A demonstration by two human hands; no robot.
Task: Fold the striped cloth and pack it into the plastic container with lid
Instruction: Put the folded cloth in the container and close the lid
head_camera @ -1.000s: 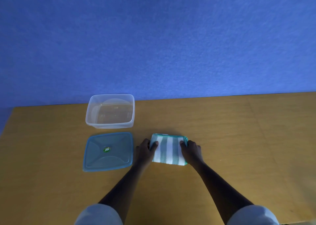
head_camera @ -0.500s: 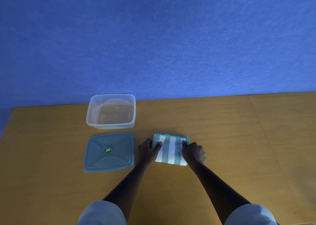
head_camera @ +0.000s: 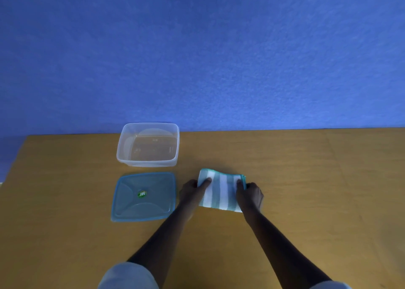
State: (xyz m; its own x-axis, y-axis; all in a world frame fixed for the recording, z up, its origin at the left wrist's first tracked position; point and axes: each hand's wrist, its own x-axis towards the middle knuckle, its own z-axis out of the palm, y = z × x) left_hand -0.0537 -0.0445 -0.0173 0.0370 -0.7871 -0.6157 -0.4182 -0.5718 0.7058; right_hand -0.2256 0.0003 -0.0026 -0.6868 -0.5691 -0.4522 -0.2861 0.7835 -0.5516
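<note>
Striped cloth (head_camera: 221, 192), folded, gripped at both ends by left hand (head_camera: 190, 191) and right hand (head_camera: 251, 194); left of them, lid (head_camera: 143, 196), green sticker (head_camera: 142, 193) unreadable.

You see dim, even light with a cool blue cast; the desk (head_camera: 306, 179) carries only faint shadows, the wide lens bows its far edge, and your sleeves (head_camera: 129, 276) blur.

Lid (head_camera: 143, 196) lies between cloth (head_camera: 221, 192) and container (head_camera: 148, 145).
</note>
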